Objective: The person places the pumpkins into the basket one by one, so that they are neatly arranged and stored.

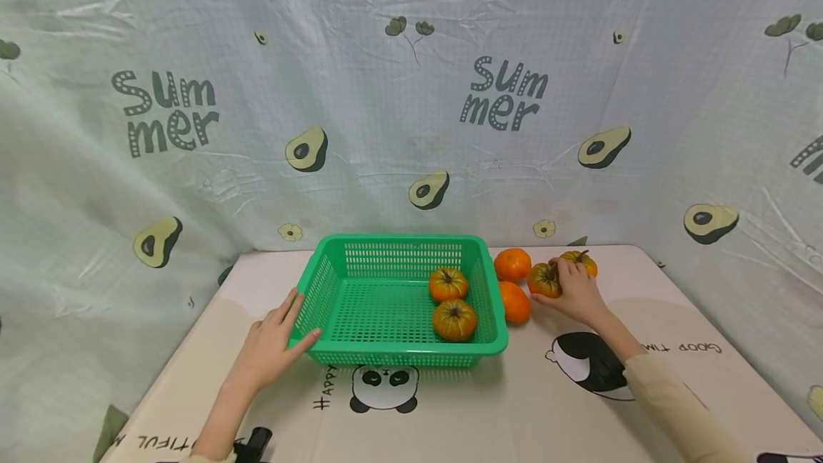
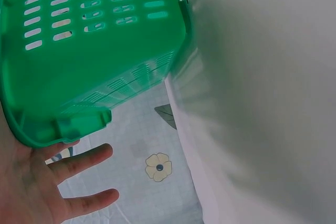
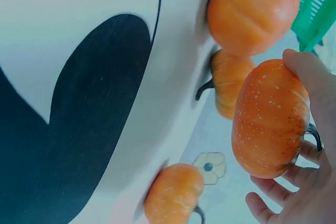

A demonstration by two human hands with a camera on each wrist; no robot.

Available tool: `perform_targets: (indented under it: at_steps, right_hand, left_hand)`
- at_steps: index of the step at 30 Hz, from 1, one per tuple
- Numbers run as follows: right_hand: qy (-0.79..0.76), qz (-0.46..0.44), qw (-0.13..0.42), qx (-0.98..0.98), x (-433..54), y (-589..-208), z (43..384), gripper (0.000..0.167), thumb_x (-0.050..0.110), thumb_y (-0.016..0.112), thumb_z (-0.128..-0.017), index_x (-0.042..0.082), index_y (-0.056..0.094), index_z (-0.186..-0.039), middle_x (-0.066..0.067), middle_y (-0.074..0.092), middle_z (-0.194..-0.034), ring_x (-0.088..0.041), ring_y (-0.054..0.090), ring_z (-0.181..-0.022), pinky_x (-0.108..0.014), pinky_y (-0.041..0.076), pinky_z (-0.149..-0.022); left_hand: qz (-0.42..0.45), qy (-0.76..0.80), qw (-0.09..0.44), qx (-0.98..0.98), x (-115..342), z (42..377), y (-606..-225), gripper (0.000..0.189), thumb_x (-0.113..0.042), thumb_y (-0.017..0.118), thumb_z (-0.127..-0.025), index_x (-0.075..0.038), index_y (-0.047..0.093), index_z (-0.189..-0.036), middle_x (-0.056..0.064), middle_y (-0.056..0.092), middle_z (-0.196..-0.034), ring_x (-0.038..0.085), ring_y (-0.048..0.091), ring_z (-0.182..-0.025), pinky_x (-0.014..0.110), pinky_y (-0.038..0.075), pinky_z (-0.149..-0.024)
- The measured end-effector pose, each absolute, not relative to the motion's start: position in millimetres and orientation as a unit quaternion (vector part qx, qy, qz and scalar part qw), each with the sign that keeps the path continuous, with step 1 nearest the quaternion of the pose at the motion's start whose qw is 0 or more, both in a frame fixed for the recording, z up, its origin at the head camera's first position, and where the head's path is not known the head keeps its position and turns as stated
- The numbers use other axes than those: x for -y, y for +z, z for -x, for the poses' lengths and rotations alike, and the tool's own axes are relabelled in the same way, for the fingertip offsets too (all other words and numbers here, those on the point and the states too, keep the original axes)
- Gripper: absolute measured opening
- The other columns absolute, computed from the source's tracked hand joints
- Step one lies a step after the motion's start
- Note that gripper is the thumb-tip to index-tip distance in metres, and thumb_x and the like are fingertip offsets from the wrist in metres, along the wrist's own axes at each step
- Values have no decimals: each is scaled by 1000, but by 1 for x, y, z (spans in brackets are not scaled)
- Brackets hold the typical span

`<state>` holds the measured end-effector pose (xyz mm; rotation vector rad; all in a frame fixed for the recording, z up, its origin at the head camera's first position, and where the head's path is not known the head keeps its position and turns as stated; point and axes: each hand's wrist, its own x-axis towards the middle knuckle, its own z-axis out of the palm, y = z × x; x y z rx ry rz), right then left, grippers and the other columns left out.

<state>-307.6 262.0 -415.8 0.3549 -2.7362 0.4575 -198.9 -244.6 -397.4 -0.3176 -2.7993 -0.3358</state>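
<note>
My right hand point(image 1: 579, 296) holds a small orange-green pumpkin point(image 1: 544, 281) at the right of the table. In the right wrist view the thumb lies on one side of this pumpkin point(image 3: 269, 119) and the fingers curl round the stem side. A green plastic basket point(image 1: 398, 350) stands in the middle, with two striped pumpkins, one behind point(image 1: 448, 285) and one in front point(image 1: 454, 321), in its right half. My left hand point(image 1: 270, 345) rests at the basket's left rim. Its fingers point(image 2: 84, 162) are straight and spread in the left wrist view.
Two plain orange pumpkins, a rear one point(image 1: 512, 264) and a nearer one point(image 1: 515, 303), sit against the basket's right side. Another striped pumpkin point(image 1: 586, 261) lies just behind my right hand. A printed curtain point(image 1: 360, 127) hangs along the back edge of the pale table point(image 1: 514, 406).
</note>
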Motion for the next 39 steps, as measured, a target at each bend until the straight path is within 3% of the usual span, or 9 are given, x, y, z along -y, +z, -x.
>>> perform_targets:
  at_steps: [14, 21, 30, 39]
  right_hand:
    - [178, -176, 203, 947, -236, -397, 294, 72, 38, 74, -68, -2, 41, -118, -26, 52, -111, -41, 45, -98, -56, 37, -83]
    - [172, -200, 221, 939, -220, -389, 288, 75, 40, 74, -67, -3, 42, -119, -24, 53, -111, -39, 47, -98, -54, 39, -84]
    - [170, -222, 226, 933, -207, -374, 285, 75, 43, 73, -67, 0, 42, -121, -19, 50, -115, -35, 44, -103, -54, 38, -88]
    - [153, -246, 235, 928, -197, -364, 289, 69, 46, 72, -66, 6, 45, -116, -14, 50, -110, -32, 44, -103, -52, 37, -83]
  left_hand:
    - [105, -121, 157, 974, 244, 199, -400, 74, -52, 45, -87, -1, 29, -139, 19, 27, -145, 39, 44, -117, 56, 38, -83]
    - [113, -129, 191, 966, 242, 197, -400, 75, -53, 47, -85, -2, 32, -138, 18, 31, -143, 39, 47, -113, 56, 39, -79]
    - [104, -120, 154, 975, 243, 199, -399, 74, -51, 46, -87, -1, 29, -139, 18, 26, -145, 39, 44, -117, 55, 38, -84]
    - [103, -120, 147, 977, 242, 199, -397, 75, -51, 46, -87, -1, 28, -139, 18, 25, -145, 39, 43, -118, 55, 38, -84]
